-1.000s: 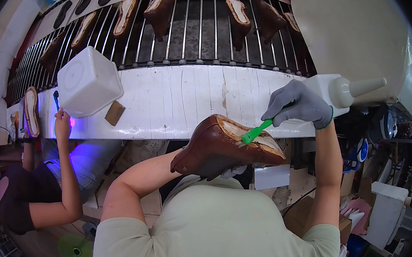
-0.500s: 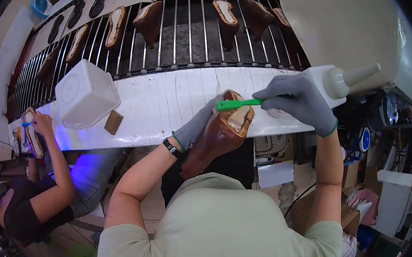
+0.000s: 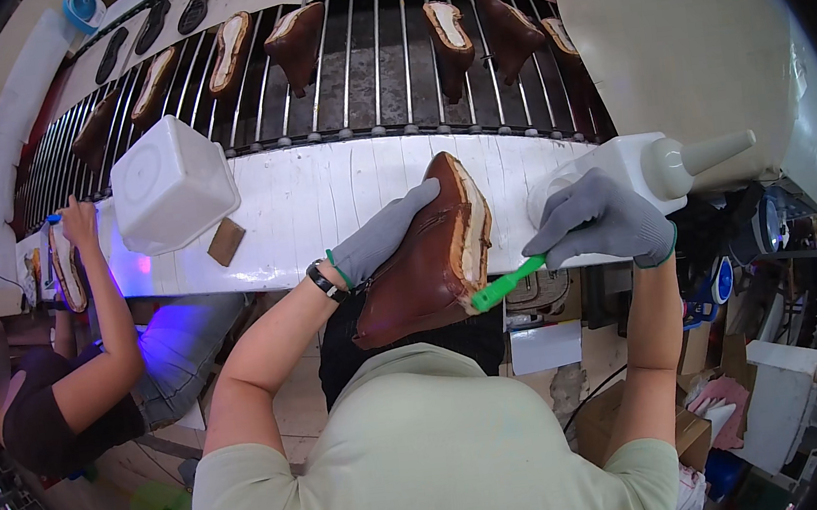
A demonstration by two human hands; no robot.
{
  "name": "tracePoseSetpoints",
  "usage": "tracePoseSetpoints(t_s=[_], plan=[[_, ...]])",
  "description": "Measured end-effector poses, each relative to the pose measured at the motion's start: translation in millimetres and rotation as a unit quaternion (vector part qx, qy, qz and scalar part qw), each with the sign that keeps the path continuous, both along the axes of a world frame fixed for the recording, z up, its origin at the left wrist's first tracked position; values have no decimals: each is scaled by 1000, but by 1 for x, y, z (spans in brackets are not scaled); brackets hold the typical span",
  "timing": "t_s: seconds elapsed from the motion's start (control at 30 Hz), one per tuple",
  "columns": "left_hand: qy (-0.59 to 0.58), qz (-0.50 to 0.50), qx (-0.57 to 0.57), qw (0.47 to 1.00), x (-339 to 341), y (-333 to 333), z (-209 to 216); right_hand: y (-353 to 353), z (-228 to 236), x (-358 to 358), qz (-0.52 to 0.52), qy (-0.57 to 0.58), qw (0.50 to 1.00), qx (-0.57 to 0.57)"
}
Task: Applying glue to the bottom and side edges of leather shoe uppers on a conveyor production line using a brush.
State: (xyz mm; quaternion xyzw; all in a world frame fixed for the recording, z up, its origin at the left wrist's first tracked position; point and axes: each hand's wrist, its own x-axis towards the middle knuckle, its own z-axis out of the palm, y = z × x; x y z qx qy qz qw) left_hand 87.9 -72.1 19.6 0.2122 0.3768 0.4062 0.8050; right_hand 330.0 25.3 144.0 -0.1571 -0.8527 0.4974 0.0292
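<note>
In my gloved left hand (image 3: 387,237) is a brown leather shoe upper (image 3: 420,269), gripped from its left side with the pale, unsoled bottom turned to the right. Its toe points away from me over the white bench edge. Grey-gloved too, my right hand (image 3: 604,219) is closed round the handle of a green brush (image 3: 509,284). The brush head touches the rim of the upper's bottom at the near end; its bristles are mostly hidden. Just beyond my right hand lies a white squeeze bottle (image 3: 659,172) with a long nozzle.
Several brown uppers (image 3: 450,36) rest bottom-up on a roller conveyor (image 3: 360,81) beyond the white bench (image 3: 313,195). Black soles (image 3: 198,6) line the far ledge. A white plastic container (image 3: 172,185) and small brown block (image 3: 225,242) sit left. A co-worker's hand (image 3: 79,222) works farther left.
The upper has turned so its bottom faces right. My right hand has come nearer me, taking the brush from the middle of the bottom to its near end.
</note>
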Motion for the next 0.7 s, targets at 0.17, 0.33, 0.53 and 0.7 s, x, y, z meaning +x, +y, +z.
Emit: tracePoseSetpoints(t_s=[0.17,0.33,0.53,0.7], plan=[[19,13,-14,1000,-1,2,-9,0,0,0,-93,-26,995,17],[39,19,7,999,-3,8,-19,-6,-18,-2,-40,40,998,13],[90,128,120,980,-10,6,-21,-13,-21,13,-142,51,988,-30],[346,334,330,812,-9,-11,-64,-16,-61,20,-496,105,862,-31]])
